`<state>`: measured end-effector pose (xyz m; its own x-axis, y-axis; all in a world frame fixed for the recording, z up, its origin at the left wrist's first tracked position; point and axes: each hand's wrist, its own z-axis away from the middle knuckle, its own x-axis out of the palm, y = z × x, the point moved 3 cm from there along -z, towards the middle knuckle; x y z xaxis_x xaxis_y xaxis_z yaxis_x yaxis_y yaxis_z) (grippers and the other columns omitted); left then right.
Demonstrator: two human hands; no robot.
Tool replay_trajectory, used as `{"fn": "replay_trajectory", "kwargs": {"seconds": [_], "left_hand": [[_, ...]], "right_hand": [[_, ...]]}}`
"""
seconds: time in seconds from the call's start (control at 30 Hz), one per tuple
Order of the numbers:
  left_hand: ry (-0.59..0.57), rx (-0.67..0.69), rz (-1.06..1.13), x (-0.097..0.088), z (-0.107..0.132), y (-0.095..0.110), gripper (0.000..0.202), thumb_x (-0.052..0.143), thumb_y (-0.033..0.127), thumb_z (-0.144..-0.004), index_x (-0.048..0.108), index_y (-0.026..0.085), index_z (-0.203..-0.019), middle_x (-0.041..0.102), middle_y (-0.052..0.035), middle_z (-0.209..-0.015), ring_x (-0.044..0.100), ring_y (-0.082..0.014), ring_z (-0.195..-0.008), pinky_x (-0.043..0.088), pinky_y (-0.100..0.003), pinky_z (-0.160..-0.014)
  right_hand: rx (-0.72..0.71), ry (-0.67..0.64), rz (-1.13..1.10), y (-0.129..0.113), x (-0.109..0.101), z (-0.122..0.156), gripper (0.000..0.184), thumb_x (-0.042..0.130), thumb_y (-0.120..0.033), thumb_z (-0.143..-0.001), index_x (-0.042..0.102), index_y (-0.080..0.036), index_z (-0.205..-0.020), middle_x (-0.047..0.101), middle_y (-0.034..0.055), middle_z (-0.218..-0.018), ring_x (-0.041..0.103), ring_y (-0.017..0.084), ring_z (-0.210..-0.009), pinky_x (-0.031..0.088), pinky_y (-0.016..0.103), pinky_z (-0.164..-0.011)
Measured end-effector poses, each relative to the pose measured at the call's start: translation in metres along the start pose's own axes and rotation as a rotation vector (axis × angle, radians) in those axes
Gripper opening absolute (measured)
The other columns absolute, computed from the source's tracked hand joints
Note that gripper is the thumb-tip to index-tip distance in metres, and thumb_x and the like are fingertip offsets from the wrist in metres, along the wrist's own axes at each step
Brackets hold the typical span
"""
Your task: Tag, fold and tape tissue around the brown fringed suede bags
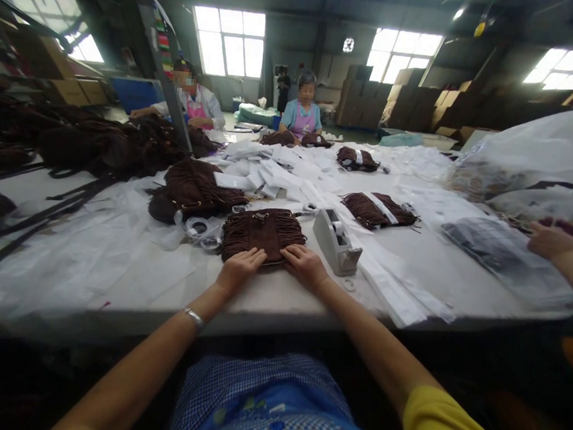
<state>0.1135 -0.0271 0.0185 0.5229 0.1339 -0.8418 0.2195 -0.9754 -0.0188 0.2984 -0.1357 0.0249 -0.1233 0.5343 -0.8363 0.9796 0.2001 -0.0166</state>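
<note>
A dark brown fringed bag [263, 234] lies flat on the table in front of me, its drawstring side turned away. My left hand [241, 269] rests its outstretched fingers on the bag's near left edge. On the near right edge lie the fingers of my right hand [305, 263], also straight. Both thumbs are hard to make out. Just right of the bag stands a grey tape dispenser [337, 243]. Clear plastic-wrapped coils [205, 231] touch the area beside its left side. Behind it, to the left, sits another brown fringed bag [195, 190].
White paper packets [265, 169] are heaped behind the bag. Paper strips [400, 288] lie to the right, near two banded bags [380, 210]. A metal post [172, 64] rises at left by piled brown bags [97, 141]. A co-worker's hand [555, 240] is at right; two people sit opposite.
</note>
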Motion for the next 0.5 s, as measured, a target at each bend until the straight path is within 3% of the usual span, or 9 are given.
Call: {"fn": "replay_trajectory", "kwargs": {"seconds": [0.17, 0.27, 0.33, 0.37, 0.43, 0.5], "left_hand": [[0.043, 0.065, -0.016, -0.021, 0.041, 0.025, 0.036, 0.048, 0.006, -0.092, 0.066, 0.017, -0.122, 0.069, -0.0089, -0.125, 0.067, -0.0260, -0.113, 0.056, -0.038, -0.090], [0.061, 0.058, -0.050, -0.034, 0.064, 0.050, 0.038, 0.044, 0.007, -0.094, 0.062, 0.017, -0.127, 0.065, -0.0088, -0.132, 0.064, -0.0251, -0.118, 0.054, -0.038, -0.093], [0.077, 0.014, -0.055, -0.036, 0.071, 0.061, 0.039, 0.043, 0.007, -0.095, 0.063, 0.017, -0.126, 0.066, -0.0088, -0.131, 0.064, -0.0248, -0.118, 0.053, -0.038, -0.095], [0.089, -0.012, -0.055, -0.036, 0.072, 0.064, 0.037, 0.043, 0.008, -0.095, 0.065, 0.017, -0.123, 0.068, -0.0085, -0.127, 0.065, -0.0247, -0.116, 0.052, -0.039, -0.096], [0.117, -0.063, -0.059, -0.032, 0.072, 0.067, 0.032, 0.046, 0.011, -0.094, 0.069, 0.018, -0.116, 0.072, -0.0074, -0.119, 0.068, -0.0242, -0.111, 0.049, -0.040, -0.102], [0.129, -0.079, -0.082, -0.026, 0.073, 0.068, 0.033, 0.048, 0.012, -0.093, 0.069, 0.018, -0.117, 0.073, -0.0063, -0.118, 0.068, -0.0229, -0.111, 0.043, -0.039, -0.109]], "right_hand": [[-0.072, -0.019, 0.006, -0.033, -0.021, 0.024, 0.026, 0.061, -0.022, -0.092, 0.068, -0.017, -0.117, 0.072, 0.0103, -0.108, 0.066, 0.022, -0.098, 0.054, 0.034, -0.086], [-0.004, -0.077, -0.106, -0.058, -0.047, 0.027, 0.021, 0.065, -0.025, -0.091, 0.070, -0.021, -0.111, 0.073, 0.0075, -0.107, 0.066, 0.023, -0.100, 0.043, 0.048, -0.105], [0.053, -0.040, -0.239, -0.072, -0.068, 0.006, 0.020, 0.065, -0.031, -0.091, 0.070, -0.023, -0.109, 0.071, 0.0077, -0.116, 0.063, 0.026, -0.111, 0.030, 0.055, -0.114], [0.063, -0.019, -0.350, -0.079, -0.077, -0.012, 0.021, 0.064, -0.030, -0.093, 0.070, -0.023, -0.112, 0.070, 0.0076, -0.120, 0.063, 0.024, -0.114, 0.030, 0.052, -0.115], [0.069, 0.019, -0.698, -0.092, -0.085, -0.055, 0.024, 0.061, -0.031, -0.094, 0.070, -0.021, -0.114, 0.071, 0.0077, -0.118, 0.065, 0.020, -0.109, 0.040, 0.040, -0.109], [0.066, -0.087, -1.158, -0.105, -0.075, -0.099, 0.031, 0.061, -0.040, -0.093, 0.072, -0.017, -0.112, 0.071, 0.0092, -0.114, 0.067, 0.018, -0.106, 0.049, 0.031, -0.098]]}}
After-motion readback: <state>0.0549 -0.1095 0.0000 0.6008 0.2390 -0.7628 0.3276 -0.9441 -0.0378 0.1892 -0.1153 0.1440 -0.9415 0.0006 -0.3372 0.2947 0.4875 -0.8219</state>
